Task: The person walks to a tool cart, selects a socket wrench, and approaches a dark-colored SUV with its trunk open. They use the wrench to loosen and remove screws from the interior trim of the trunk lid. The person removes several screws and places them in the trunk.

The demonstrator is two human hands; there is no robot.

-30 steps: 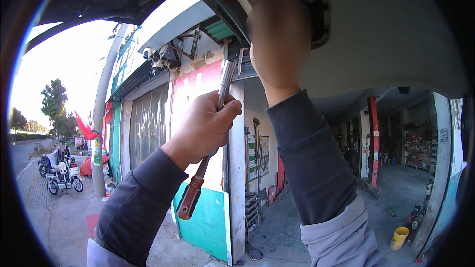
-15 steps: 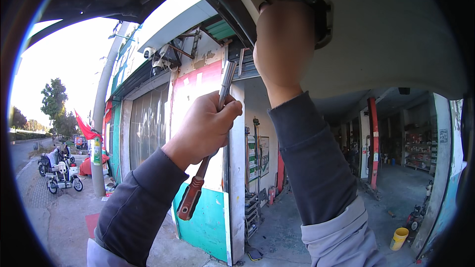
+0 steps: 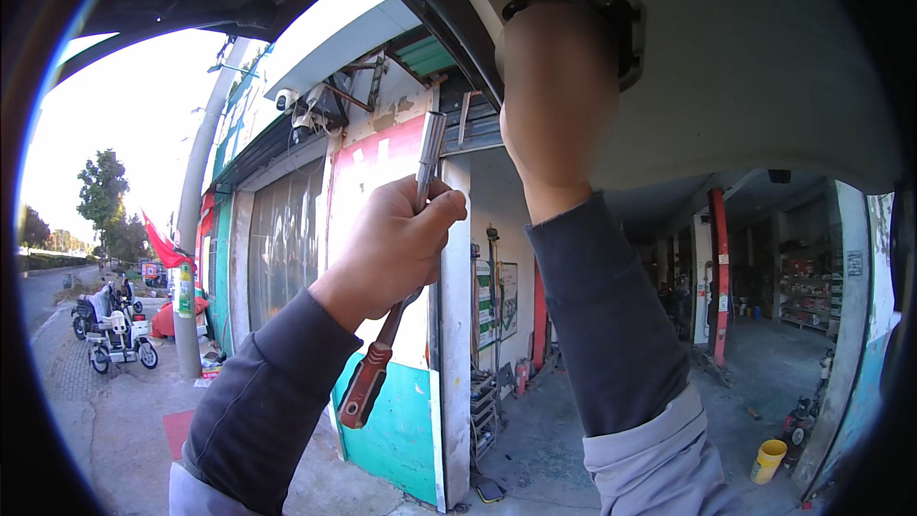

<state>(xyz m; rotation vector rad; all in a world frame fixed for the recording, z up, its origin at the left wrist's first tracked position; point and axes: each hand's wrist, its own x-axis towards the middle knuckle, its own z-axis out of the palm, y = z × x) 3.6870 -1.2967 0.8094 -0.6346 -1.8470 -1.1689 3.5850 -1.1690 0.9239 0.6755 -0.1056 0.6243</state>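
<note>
My left hand (image 3: 390, 241) is closed around the middle of a socket wrench (image 3: 366, 384). Its red and black handle hangs below the fist, and a long shiny metal socket points up above the thumb; the part between is hidden in my grip. Higher and to the right, my right hand (image 3: 562, 105) reaches up to a dark recessed opening (image 3: 628, 38) in a grey overhead panel (image 3: 755, 86). That hand is blurred and its fingers are hidden, so what they touch or hold cannot be made out.
The overhead panel's dark edge (image 3: 444, 24) curves down beside my right hand. Beyond lie a pink, white and green wall (image 3: 396, 430), a workshop with a red post (image 3: 718, 277) and a yellow bucket (image 3: 768, 462), and parked scooters (image 3: 119, 334) by a pole (image 3: 191, 229).
My right hand has shifted slightly right and down at the opening. The socket wrench in my left hand has moved a little left, its socket standing slightly more upright.
</note>
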